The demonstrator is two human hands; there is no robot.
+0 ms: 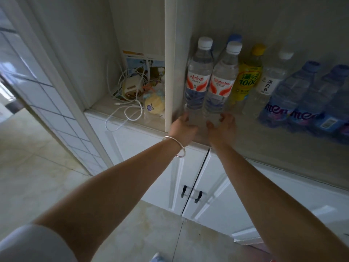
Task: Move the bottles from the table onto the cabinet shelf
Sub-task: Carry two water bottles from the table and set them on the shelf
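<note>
At frame centre, her left hand (184,127) and right hand (223,125) each grip 1 clear bottle's base — 2 bottles (198,76) (220,82), apparently resting on the cabinet shelf (264,137).

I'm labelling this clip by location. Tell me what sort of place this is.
Probably a home, at a built-in cabinet. Its shelf holds water bottles and a yellow drink; the next compartment holds tangled charger cables; the floor is tiled.

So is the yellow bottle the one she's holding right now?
No, the yellow bottle stands untouched; the left hand and right hand each grip a clear Wahaha bottle.
</note>
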